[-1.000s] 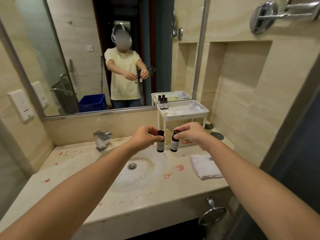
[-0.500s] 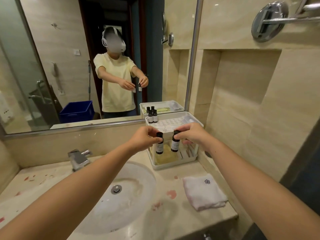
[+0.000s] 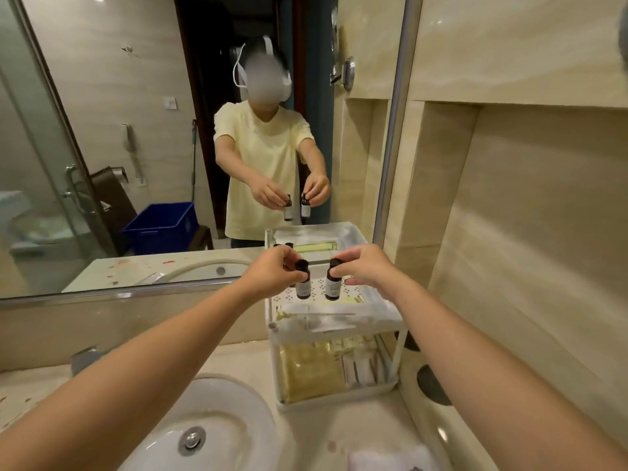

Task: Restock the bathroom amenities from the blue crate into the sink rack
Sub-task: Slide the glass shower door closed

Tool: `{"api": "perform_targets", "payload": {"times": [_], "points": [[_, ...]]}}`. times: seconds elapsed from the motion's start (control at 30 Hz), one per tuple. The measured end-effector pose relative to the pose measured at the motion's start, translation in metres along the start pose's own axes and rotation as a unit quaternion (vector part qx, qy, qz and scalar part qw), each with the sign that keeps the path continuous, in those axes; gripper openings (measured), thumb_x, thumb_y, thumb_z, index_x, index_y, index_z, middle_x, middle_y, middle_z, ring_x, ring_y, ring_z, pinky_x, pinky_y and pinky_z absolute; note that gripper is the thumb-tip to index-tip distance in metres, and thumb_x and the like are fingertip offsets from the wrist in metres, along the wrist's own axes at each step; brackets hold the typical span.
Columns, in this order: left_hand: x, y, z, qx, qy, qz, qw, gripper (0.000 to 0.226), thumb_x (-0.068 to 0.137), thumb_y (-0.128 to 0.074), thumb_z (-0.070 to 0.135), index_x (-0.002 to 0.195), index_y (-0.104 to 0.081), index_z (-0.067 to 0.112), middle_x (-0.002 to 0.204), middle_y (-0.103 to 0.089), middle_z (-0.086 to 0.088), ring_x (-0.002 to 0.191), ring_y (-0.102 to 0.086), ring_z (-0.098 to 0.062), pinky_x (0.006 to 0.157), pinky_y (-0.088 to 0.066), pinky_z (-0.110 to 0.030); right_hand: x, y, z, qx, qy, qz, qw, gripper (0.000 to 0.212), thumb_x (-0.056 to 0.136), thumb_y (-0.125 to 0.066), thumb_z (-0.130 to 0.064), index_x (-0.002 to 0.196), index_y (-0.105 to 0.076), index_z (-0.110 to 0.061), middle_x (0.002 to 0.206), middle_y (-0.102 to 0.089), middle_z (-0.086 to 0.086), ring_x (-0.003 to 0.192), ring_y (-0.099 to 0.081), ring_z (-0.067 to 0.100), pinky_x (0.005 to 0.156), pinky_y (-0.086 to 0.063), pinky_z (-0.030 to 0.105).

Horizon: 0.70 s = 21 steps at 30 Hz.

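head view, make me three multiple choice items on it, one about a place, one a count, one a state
1. Where are the left bottle and the right bottle?
A. in the sink bowl
B. over the rack's top tray
C. on the towel

2. How many bottles do the two hands hold together?
A. one
B. four
C. two

3. What is the left hand doing?
A. pinching its bottle near the cap
B. lying flat on the counter
C. hanging empty

Answers:
1 B, both bottles show against the perforated floor of the tray.
2 C, the left hand and the right hand hold one each.
3 A, its fingers curl round the top of the bottle.
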<state>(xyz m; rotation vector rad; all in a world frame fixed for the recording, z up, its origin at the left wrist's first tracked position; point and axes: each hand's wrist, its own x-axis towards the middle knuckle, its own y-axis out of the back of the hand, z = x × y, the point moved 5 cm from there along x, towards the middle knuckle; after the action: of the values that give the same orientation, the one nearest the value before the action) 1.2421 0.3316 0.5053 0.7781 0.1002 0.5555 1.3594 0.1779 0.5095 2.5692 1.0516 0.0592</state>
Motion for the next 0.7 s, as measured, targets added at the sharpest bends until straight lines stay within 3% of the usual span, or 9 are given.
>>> {"api": "perform_targets", "payload": {"times": [0.13,0.23,0.4,0.63,0.7], "points": [[0.04,-0.011,-0.007,0.037,0.009,0.001,0.999,0.023,0.082,-0.076,0.022,0.098,-0.06,0.023,0.086,-0.066,0.006,0.078,-0.065,-0.011,0.06,-0.056,-0.025,0.049,0.006,0.014,-0.018,-0.005,-0.01,1.0,0.027,0.078,-0.078,-0.002,0.098,-0.073,-0.018,0.094,-0.068,-0.006,0.094,-0.064,0.014,0.075,-0.057,0.027],[0.063,-0.019,-0.012,0.082,0.004,0.002,0.997,0.021,0.082,-0.075,0.025,0.096,-0.06,0.025,0.089,-0.066,0.008,0.082,-0.064,-0.012,0.073,-0.058,-0.035,0.079,0.004,0.023,-0.04,-0.004,-0.012,0.999,0.031,0.077,-0.079,-0.006,0.105,-0.074,-0.016,0.097,-0.07,-0.003,0.094,-0.065,0.016,0.082,-0.058,0.033],[0.086,-0.026,-0.017,0.174,-0.019,0.008,0.985,0.019,0.083,-0.074,0.029,0.101,-0.066,0.027,0.094,-0.066,0.007,0.085,-0.063,-0.013,0.077,-0.057,-0.04,0.113,-0.007,0.034,-0.075,0.014,-0.014,0.997,0.029,0.073,-0.083,-0.01,0.1,-0.075,-0.019,0.091,-0.073,-0.005,0.083,-0.067,0.012,0.069,-0.055,0.026],[0.105,-0.033,-0.031,0.237,-0.016,0.031,0.971,0.027,0.084,-0.072,0.037,0.109,-0.068,0.03,0.099,-0.055,0.002,0.086,-0.056,-0.015,0.067,-0.046,-0.03,0.139,-0.022,0.039,-0.135,0.04,-0.023,0.99,0.021,0.073,-0.082,-0.011,0.083,-0.073,-0.027,0.077,-0.07,-0.012,0.076,-0.066,0.011,0.067,-0.054,0.026],[0.107,-0.034,-0.036,0.245,-0.013,0.041,0.969,0.028,0.084,-0.072,0.037,0.111,-0.068,0.031,0.1,-0.052,0.003,0.087,-0.056,-0.015,0.07,-0.049,-0.032,0.144,-0.026,0.04,-0.161,0.055,-0.022,0.985,0.019,0.074,-0.081,-0.012,0.085,-0.075,-0.025,0.075,-0.068,-0.014,0.079,-0.066,0.013,0.073,-0.055,0.03]]}}
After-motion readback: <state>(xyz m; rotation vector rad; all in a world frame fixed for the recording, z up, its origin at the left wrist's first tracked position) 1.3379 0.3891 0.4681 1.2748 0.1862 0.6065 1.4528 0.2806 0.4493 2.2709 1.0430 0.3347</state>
